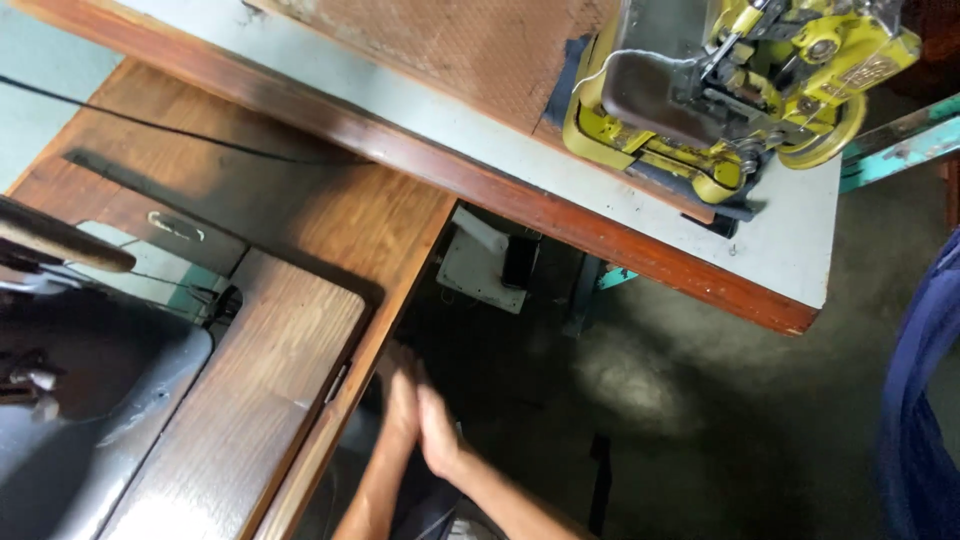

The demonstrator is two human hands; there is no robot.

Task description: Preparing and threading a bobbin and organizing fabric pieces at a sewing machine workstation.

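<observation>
1. Left hand (402,405): lowered below the edge of the wooden worktop (300,250), fingers extended and flat, grasping nothing; blurred.
2. Right hand (437,430): pressed palm to palm against the left hand, fingers straight, grasping nothing; forearm runs down to the lower frame edge.
3. Wooden worktop: brown wood grain, just beside the hands on their left; a hinged wooden panel (255,400) lies flush in it, nearest the hands.
4. Dark sewing machine (90,390): black metal body at the left edge, set in the wooden worktop, beyond the panel from the hands.
5. Floor (700,430): dark grey concrete, under and to the right of the hands.
6. White box (480,270): mounted under the second worktop, above the hands in the view; a dark part sits on it.
7. Grey worktop (800,230): pale surface with a red-brown edge, running diagonally across the top, well apart from the hands.
8. Yellow sewing machine (720,90): stands on the grey worktop at upper right.
9. Blue cloth (920,400): at the right edge; what it belongs to cannot be told.
</observation>
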